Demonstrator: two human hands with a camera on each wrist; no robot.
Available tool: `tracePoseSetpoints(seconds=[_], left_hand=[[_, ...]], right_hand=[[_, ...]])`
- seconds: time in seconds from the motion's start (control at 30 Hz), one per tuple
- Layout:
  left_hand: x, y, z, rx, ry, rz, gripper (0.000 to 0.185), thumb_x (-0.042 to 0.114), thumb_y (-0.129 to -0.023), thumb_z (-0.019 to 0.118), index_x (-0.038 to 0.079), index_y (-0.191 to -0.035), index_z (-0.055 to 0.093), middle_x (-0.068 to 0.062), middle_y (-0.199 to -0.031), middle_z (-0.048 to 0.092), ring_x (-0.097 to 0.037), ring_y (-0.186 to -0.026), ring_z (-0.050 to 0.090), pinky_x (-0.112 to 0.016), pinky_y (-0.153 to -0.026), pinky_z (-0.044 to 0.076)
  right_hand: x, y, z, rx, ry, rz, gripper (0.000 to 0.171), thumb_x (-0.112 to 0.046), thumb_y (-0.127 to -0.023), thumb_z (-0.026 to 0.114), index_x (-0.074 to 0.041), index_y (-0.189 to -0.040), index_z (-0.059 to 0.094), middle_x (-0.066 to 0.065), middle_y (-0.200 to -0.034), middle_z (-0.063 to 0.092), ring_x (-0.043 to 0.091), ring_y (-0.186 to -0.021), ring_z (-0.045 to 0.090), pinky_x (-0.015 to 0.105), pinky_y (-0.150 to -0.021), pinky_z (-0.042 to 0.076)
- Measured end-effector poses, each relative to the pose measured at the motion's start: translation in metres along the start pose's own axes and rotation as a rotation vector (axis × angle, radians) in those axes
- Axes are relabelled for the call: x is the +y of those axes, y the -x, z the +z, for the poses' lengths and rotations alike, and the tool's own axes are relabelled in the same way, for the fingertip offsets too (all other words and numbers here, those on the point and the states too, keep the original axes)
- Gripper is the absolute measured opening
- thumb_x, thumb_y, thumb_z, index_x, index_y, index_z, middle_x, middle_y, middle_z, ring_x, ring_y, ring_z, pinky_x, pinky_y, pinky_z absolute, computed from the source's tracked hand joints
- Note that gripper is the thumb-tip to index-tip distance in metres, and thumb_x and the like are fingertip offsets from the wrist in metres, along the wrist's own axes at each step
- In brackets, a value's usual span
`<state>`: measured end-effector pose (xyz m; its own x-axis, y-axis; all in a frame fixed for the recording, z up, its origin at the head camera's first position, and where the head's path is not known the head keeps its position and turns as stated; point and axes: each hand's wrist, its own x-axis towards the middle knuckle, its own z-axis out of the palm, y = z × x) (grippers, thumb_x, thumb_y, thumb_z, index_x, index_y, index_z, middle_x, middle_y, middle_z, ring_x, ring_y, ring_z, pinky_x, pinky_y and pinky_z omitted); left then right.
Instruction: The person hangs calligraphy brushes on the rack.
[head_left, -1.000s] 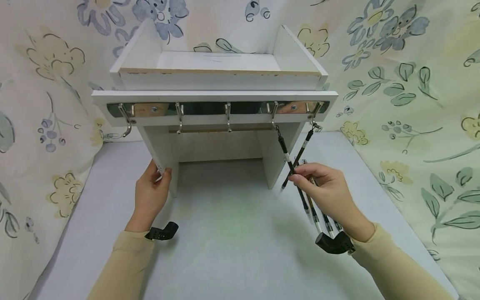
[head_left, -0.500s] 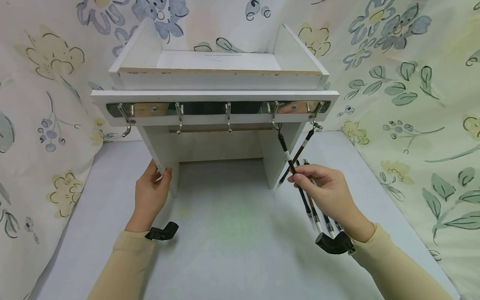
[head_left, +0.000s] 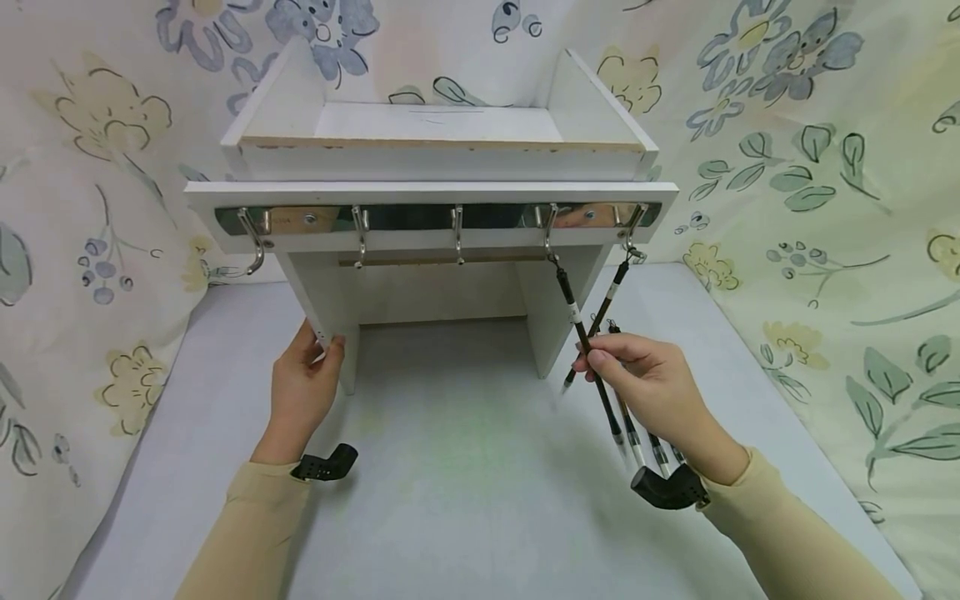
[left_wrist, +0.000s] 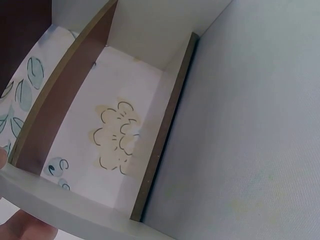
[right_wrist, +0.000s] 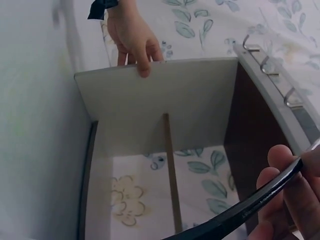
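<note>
My right hand (head_left: pixel 652 379) pinches a dark calligraphy brush (head_left: pixel 575 314) between thumb and fingers, its tip slanting down toward me. The loop at the brush's top end is right at the lower end of the fourth hook (head_left: pixel 551 229) from the left. Behind it a second brush (head_left: pixel 615 283) hangs from the rightmost hook (head_left: pixel 636 218), crossing the held one in the head view. My left hand (head_left: pixel 306 392) grips the front edge of the left side panel (head_left: pixel 318 304) of a white shelf (head_left: pixel 431 193). Thumb and fingers lie on opposite faces of that panel.
Several more brushes (head_left: pixel 633 437) lie on the pale table (head_left: pixel 465 500), partly hidden under my right hand. Three hooks on the left of the metal rail (head_left: pixel 408 217) bear nothing. Floral cloth (head_left: pixel 817 208) surrounds the table at the back and sides.
The held brush has shifted slightly: its loop end moved up, then down a little at the hook, and its tip sits lower. The hanging brush sways slightly. My left hand stays put.
</note>
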<state>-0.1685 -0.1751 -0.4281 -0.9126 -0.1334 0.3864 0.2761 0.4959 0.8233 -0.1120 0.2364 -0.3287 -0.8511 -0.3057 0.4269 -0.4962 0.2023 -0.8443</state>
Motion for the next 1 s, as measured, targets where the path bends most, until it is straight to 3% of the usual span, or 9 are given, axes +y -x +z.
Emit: tracePoseSetpoints(seconds=[0.07, 0.17, 0.27, 0.43, 0.67, 1.0], left_hand=[[0.0004, 0.0003, 0.0001, -0.002, 0.006, 0.002, 0.048, 0.025, -0.099, 0.055, 0.028, -0.145, 0.046, -0.009, -0.136, 0.055, -0.03, -0.114, 0.059, -0.04, -0.086, 0.053], [0.0009, 0.0006, -0.0002, -0.003, 0.01, 0.004, 0.048, 0.025, -0.099, 0.055, 0.028, -0.145, 0.046, -0.009, -0.136, 0.055, -0.03, -0.114, 0.059, -0.04, -0.086, 0.053], [0.0008, 0.0007, 0.0, -0.002, 0.008, 0.008, 0.048, 0.025, -0.098, 0.056, 0.027, -0.146, 0.045, -0.009, -0.136, 0.055, -0.03, -0.114, 0.059, -0.04, -0.085, 0.053], [-0.0003, 0.0009, 0.0007, -0.001, 0.013, 0.015, 0.049, 0.024, -0.098, 0.056, 0.027, -0.146, 0.045, -0.011, -0.136, 0.055, -0.03, -0.114, 0.059, -0.038, -0.085, 0.053], [-0.001, 0.0012, 0.0002, -0.006, 0.016, 0.006, 0.049, 0.026, -0.099, 0.055, 0.027, -0.146, 0.044, -0.011, -0.137, 0.054, -0.031, -0.114, 0.059, -0.039, -0.085, 0.053], [-0.0006, 0.0004, 0.0, -0.003, 0.005, 0.012, 0.049, 0.025, -0.099, 0.055, 0.027, -0.146, 0.044, -0.01, -0.137, 0.054, -0.032, -0.114, 0.059, -0.041, -0.085, 0.053]], right_hand=[[-0.0005, -0.0001, -0.0004, 0.007, 0.0, 0.002, 0.016, 0.008, -0.092, 0.058, 0.007, -0.104, 0.068, 0.007, -0.09, 0.072, 0.015, -0.058, 0.057, 0.024, -0.038, 0.042], [-0.0013, -0.0008, -0.0004, 0.019, -0.016, 0.004, 0.015, 0.007, -0.092, 0.058, 0.008, -0.104, 0.067, 0.01, -0.09, 0.072, 0.018, -0.076, 0.065, 0.023, -0.058, 0.055], [-0.002, -0.0013, -0.0005, 0.029, -0.03, 0.006, 0.013, 0.007, -0.092, 0.059, 0.007, -0.102, 0.068, 0.011, -0.089, 0.071, 0.02, -0.083, 0.068, 0.028, -0.074, 0.058], [-0.0029, -0.0016, -0.0008, 0.039, 0.0, 0.007, 0.013, 0.007, -0.092, 0.06, 0.003, -0.1, 0.069, 0.011, -0.089, 0.071, 0.019, -0.082, 0.068, 0.029, -0.074, 0.058], [-0.0042, -0.003, 0.0001, 0.046, 0.008, 0.031, 0.014, 0.007, -0.091, 0.06, 0.006, -0.103, 0.068, 0.011, -0.091, 0.071, 0.02, -0.085, 0.067, 0.031, -0.075, 0.058], [-0.0019, -0.0064, 0.0009, 0.057, 0.006, -0.005, 0.013, 0.007, -0.091, 0.061, 0.004, -0.101, 0.069, 0.01, -0.09, 0.072, 0.018, -0.084, 0.068, 0.025, -0.075, 0.057]])
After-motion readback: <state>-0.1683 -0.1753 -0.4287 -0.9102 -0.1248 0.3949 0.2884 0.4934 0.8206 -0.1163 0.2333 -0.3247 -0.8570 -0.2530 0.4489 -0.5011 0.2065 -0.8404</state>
